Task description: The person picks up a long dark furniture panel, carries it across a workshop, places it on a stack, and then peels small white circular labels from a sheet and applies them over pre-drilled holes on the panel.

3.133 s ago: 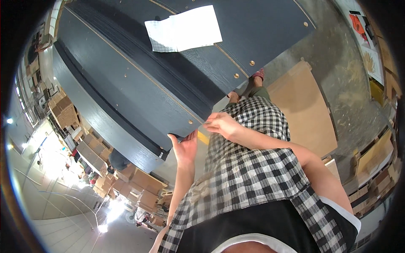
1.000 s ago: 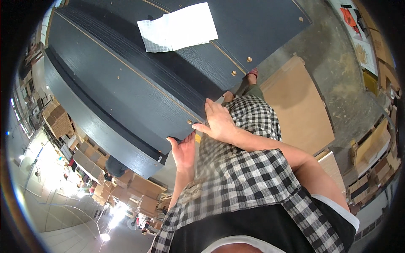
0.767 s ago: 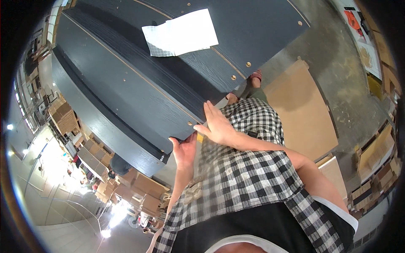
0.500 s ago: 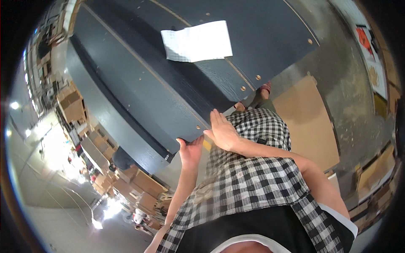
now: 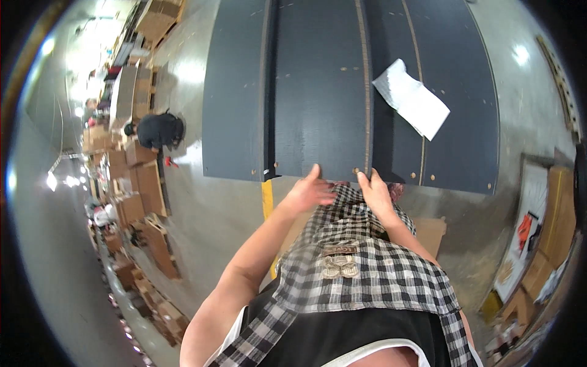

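Note:
A large dark blue-grey furniture assembly lies before me, with upright ridges, pale raw edges and small round brass-coloured fittings along its near edge. My left hand is at that near edge, fingers spread, thumb up against the board, holding nothing. Beside it, my right hand touches the same edge by a raw-edged ridge, its thumb and forefinger apart; its other fingers are partly hidden. On the right half of the assembly rests a creased white paper sheet.
At left a person in dark clothes bends near stacked cardboard boxes on pallets. A flat cardboard piece lies on the floor by my legs. Boxes and a white panel stand at right. A yellow strip shows below the assembly.
My view has turned, so the assembly now appears square in front of me. My hands have moved apart along its near edge; the left fingers have spread.

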